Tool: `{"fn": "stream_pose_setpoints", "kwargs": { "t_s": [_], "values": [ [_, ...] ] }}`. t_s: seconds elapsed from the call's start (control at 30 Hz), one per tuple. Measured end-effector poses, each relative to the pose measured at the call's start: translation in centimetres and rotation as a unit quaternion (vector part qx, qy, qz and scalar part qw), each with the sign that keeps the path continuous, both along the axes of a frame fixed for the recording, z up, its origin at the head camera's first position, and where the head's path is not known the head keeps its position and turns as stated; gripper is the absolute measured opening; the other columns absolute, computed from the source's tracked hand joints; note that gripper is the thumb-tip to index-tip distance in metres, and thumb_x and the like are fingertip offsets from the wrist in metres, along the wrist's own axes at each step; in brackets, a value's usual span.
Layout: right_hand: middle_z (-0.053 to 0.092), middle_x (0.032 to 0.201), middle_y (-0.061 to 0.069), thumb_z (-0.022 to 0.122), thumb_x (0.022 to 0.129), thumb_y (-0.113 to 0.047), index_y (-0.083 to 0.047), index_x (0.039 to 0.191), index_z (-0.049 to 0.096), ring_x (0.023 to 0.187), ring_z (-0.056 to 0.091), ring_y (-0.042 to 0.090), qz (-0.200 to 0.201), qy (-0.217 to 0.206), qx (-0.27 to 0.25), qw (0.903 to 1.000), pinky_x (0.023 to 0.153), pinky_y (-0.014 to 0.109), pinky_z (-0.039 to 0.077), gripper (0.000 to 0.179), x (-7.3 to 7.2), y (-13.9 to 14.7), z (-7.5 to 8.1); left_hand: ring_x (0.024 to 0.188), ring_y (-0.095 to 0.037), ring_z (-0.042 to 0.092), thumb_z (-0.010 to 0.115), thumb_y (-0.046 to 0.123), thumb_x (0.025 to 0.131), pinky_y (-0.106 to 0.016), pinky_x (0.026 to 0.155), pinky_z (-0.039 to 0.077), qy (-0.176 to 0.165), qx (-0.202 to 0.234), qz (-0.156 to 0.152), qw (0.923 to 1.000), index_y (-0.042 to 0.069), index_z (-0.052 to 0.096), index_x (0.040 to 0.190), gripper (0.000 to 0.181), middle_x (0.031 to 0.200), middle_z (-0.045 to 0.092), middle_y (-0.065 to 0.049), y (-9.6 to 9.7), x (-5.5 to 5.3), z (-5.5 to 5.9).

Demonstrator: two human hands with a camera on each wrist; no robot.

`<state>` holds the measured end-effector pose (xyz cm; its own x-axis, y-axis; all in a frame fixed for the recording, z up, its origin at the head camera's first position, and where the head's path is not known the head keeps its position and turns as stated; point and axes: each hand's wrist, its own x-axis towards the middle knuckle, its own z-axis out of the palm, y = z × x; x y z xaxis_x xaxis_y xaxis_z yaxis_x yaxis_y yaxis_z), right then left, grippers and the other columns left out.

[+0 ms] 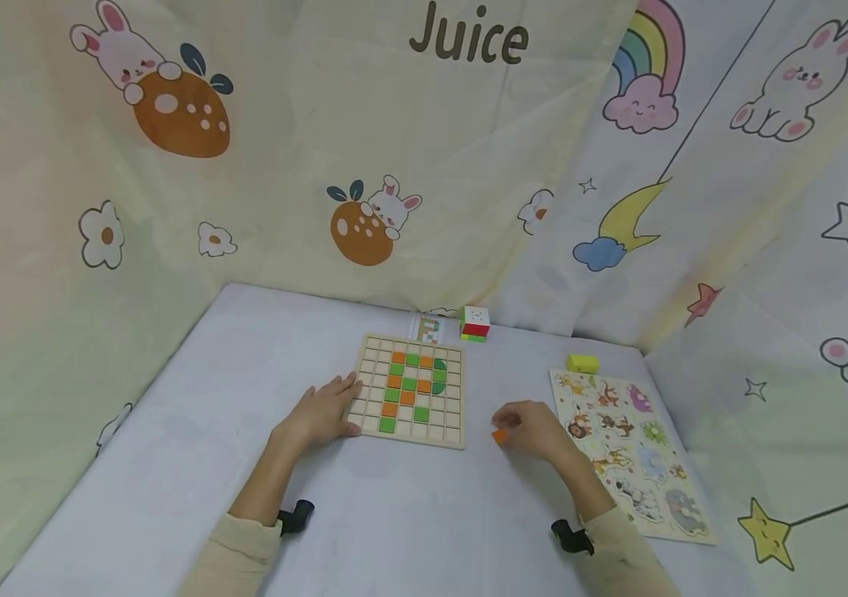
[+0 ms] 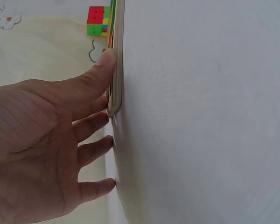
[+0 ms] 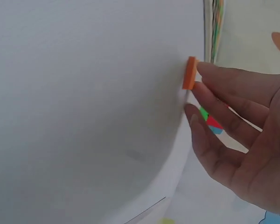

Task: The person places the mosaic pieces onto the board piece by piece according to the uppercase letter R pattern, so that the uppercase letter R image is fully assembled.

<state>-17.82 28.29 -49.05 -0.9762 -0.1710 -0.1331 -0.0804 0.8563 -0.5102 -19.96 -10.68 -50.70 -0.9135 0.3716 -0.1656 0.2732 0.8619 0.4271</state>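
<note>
A wooden grid board lies on the white table, with orange and green tiles set in several of its squares. My left hand rests at the board's near left corner. Its thumb touches the board's edge in the left wrist view, and the fingers are spread and nearly straight. To the right of the board, my right hand pinches a small orange tile between thumb and fingertip, just at the tabletop. Its other fingers are bent and hold nothing.
An animal picture board lies on the right, beside the right forearm. A yellow block sits at its far end. Behind the grid board are a printed pattern card and a colourful cube. Patterned curtains surround the table.
</note>
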Motion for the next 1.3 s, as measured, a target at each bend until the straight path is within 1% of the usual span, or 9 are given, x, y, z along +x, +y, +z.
{"fn": "stream_pose_setpoints", "kwargs": {
  "t_s": [0.23, 0.37, 0.5, 0.6, 0.67, 0.77, 1.03, 1.3],
  "values": [
    [0.075, 0.092, -0.001, 0.088, 0.076, 0.002, -0.01, 0.105, 0.079, 0.085, 0.068, 0.014, -0.004, 0.017, -0.005, 0.9998, 0.079, 0.038, 0.059, 0.033, 0.2, 0.4, -0.6, 0.157, -0.038, 0.024, 0.081, 0.033, 0.09, -0.068, 0.123, 0.019, 0.0, -0.004, -0.001, 1.0, 0.004, 0.04, 0.16, 0.086, 0.171, 0.027, -0.013, 0.0, -0.1, -0.2],
    [0.073, 0.088, 0.0, 0.088, 0.077, 0.004, -0.009, 0.104, 0.079, 0.081, 0.066, 0.013, 0.0, 0.03, -0.022, 0.9993, 0.072, 0.033, 0.058, 0.032, 0.3, 0.7, -0.7, 0.158, -0.037, 0.022, 0.081, 0.034, 0.09, -0.068, 0.124, 0.018, -0.004, -0.004, -0.002, 1.0, 0.005, 0.039, 0.161, 0.087, 0.171, 0.026, -0.013, 0.0, -0.2, -0.1],
    [0.071, 0.083, 0.0, 0.085, 0.079, 0.006, -0.009, 0.105, 0.079, 0.076, 0.066, 0.013, 0.004, 0.031, -0.038, 0.9988, 0.064, 0.03, 0.056, 0.031, 0.3, 0.9, -0.4, 0.158, -0.038, 0.022, 0.08, 0.035, 0.09, -0.068, 0.123, 0.018, -0.002, -0.005, -0.005, 1.0, 0.005, 0.039, 0.161, 0.087, 0.171, 0.026, -0.014, -0.1, -0.3, -0.1],
    [0.071, 0.082, 0.0, 0.085, 0.08, 0.005, -0.009, 0.107, 0.079, 0.074, 0.067, 0.013, 0.003, 0.026, -0.045, 0.9987, 0.06, 0.029, 0.054, 0.031, 0.1, 0.9, -0.1, 0.157, -0.038, 0.024, 0.08, 0.035, 0.09, -0.069, 0.123, 0.019, 0.004, -0.005, -0.006, 1.0, 0.004, 0.039, 0.16, 0.087, 0.171, 0.027, -0.014, -0.2, -0.3, -0.1],
    [0.071, 0.081, -0.001, 0.085, 0.081, 0.003, -0.009, 0.108, 0.079, 0.074, 0.067, 0.013, 0.002, 0.025, -0.048, 0.9985, 0.06, 0.029, 0.054, 0.031, -0.1, 0.8, 0.1, 0.157, -0.038, 0.024, 0.08, 0.035, 0.09, -0.069, 0.123, 0.019, 0.005, -0.003, -0.005, 1.0, 0.004, 0.04, 0.16, 0.087, 0.17, 0.027, -0.014, -0.2, -0.4, -0.2],
    [0.071, 0.081, -0.001, 0.085, 0.082, 0.002, -0.009, 0.109, 0.079, 0.075, 0.067, 0.014, 0.01, 0.024, -0.056, 0.9981, 0.062, 0.029, 0.055, 0.03, -0.5, 0.5, 0.2, 0.157, -0.038, 0.024, 0.08, 0.035, 0.09, -0.069, 0.123, 0.019, 0.004, -0.002, -0.002, 1.0, 0.004, 0.04, 0.16, 0.087, 0.17, 0.027, -0.014, -0.3, -0.4, -0.2],
    [0.07, 0.083, -0.002, 0.083, 0.084, 0.002, -0.01, 0.109, 0.079, 0.076, 0.065, 0.014, 0.027, 0.013, -0.077, 0.9966, 0.065, 0.03, 0.055, 0.028, -1.3, -0.7, -0.1, 0.157, -0.038, 0.024, 0.08, 0.037, 0.089, -0.068, 0.123, 0.019, 0.004, -0.009, -0.001, 0.9999, 0.005, 0.04, 0.16, 0.088, 0.171, 0.027, -0.013, -0.1, -0.3, -0.5],
    [0.07, 0.083, -0.001, 0.083, 0.084, 0.001, -0.009, 0.109, 0.078, 0.074, 0.064, 0.013, 0.064, 0.033, -0.094, 0.993, 0.065, 0.028, 0.055, 0.027, -2.1, -2.7, 0.0, 0.157, -0.038, 0.024, 0.081, 0.037, 0.089, -0.068, 0.123, 0.019, 0.005, -0.007, 0.003, 1.0, 0.005, 0.04, 0.16, 0.088, 0.17, 0.028, -0.013, 0.0, -0.2, -0.4]
  ]
}}
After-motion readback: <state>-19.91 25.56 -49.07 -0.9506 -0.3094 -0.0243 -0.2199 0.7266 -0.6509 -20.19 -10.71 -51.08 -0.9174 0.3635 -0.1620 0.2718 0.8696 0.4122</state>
